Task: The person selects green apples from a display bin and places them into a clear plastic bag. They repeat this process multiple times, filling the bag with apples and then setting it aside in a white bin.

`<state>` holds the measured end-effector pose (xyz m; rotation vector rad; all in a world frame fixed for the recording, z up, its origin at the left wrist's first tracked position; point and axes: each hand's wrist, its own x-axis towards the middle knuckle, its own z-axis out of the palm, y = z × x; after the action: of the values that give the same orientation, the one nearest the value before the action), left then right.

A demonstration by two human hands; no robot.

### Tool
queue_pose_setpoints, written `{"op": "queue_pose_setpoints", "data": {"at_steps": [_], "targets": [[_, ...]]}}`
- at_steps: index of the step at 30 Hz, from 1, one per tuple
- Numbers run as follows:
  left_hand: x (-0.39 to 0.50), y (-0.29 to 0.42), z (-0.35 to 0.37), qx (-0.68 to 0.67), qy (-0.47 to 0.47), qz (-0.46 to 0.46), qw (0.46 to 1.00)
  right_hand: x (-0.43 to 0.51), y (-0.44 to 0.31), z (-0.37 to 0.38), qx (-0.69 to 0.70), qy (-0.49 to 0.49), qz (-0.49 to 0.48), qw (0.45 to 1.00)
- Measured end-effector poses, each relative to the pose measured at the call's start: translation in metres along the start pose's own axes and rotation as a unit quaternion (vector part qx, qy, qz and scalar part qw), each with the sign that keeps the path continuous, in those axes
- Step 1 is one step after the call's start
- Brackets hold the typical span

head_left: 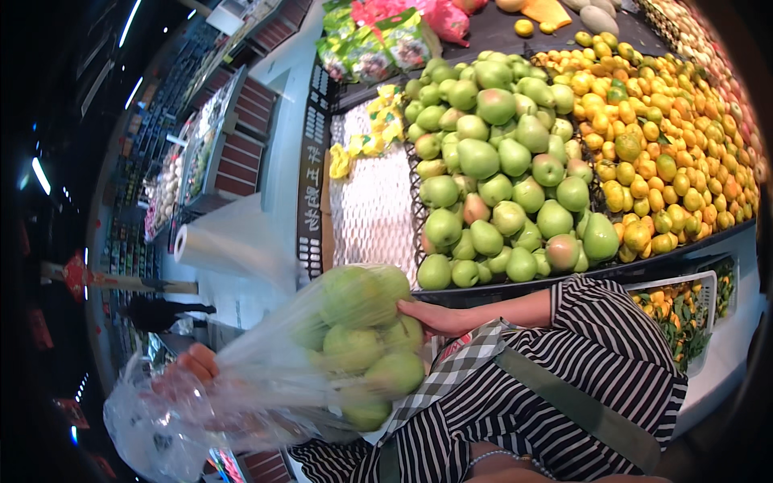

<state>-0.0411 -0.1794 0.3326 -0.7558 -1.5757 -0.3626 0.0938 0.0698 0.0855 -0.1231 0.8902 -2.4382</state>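
Observation:
A clear plastic bag (284, 356) of several green pears (353, 347) fills the lower middle of the head view. My left hand (194, 365), blurred and partly covered by film, grips the gathered neck of the bag. At the bag's other end, my right hand (432, 318) holds its side, with most fingers hidden. Beyond it lies a large heap of loose green pears (480, 158), some blushed red. Small orange citrus fruits (664, 163) are piled beside that heap.
Yellow-wrapped items (365, 142) lie on white foam netting (371, 208). A plastic bag roll (181, 243) stands beside the display. Green printed bags (377, 48) sit at its far end. A basket (703, 338) of leafy citrus is at the right. Another person (156, 313) stands in the background.

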Motion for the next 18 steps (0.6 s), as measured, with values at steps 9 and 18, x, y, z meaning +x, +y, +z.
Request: {"op": "queue_pose_setpoints", "data": {"at_steps": [9, 18], "targets": [[0.007, -0.009, 0.119, -0.199, -0.064, -0.261, 0.942, 0.068, -0.044, -0.037, 0.137, 0.076, -0.179, 0.971], [-0.025, 0.046, 0.238, -0.450, 0.021, -0.643, 0.619, 0.206, -0.032, -0.161, -0.018, 0.377, -0.261, 0.888]]}}
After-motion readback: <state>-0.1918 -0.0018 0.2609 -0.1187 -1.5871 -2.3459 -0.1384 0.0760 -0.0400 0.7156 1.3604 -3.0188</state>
